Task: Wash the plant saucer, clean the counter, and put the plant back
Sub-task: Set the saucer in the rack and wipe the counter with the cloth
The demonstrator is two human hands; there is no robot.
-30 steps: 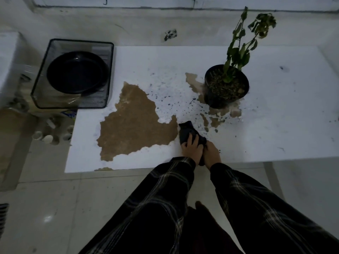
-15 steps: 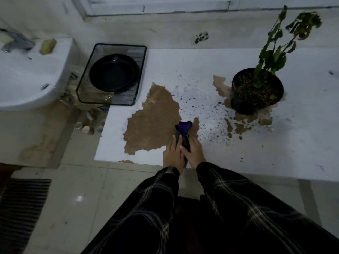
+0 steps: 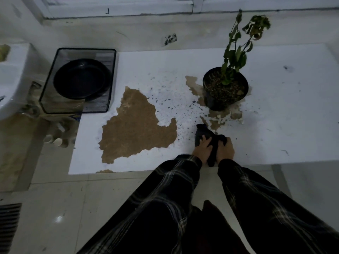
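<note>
A dark cloth (image 3: 203,131) lies bunched on the white counter (image 3: 284,129), near its front edge. My left hand (image 3: 202,150) grips the cloth from the left, and my right hand (image 3: 226,151) curls over its right end. Both hands press it down just right of a large brown dirt patch (image 3: 135,125). Scattered soil specks (image 3: 172,105) dot the counter between that patch and the black plant pot (image 3: 224,99), which stands on a brown muddy stain (image 3: 220,118) and holds a wilted green plant (image 3: 235,55). The black plant saucer (image 3: 80,78) rests in a wire basket (image 3: 114,70) at the counter's left end.
A white sink (image 3: 12,79) hangs at the far left, with small bottles (image 3: 56,141) on the floor below the basket. A window sill (image 3: 117,11) runs along the back wall. A floor grate (image 3: 9,226) sits at the lower left.
Both hands and the cloth have shifted right, away from the edge of the big brown patch toward the stain under the pot. The fingers now curl on the cloth instead of lying flat.
</note>
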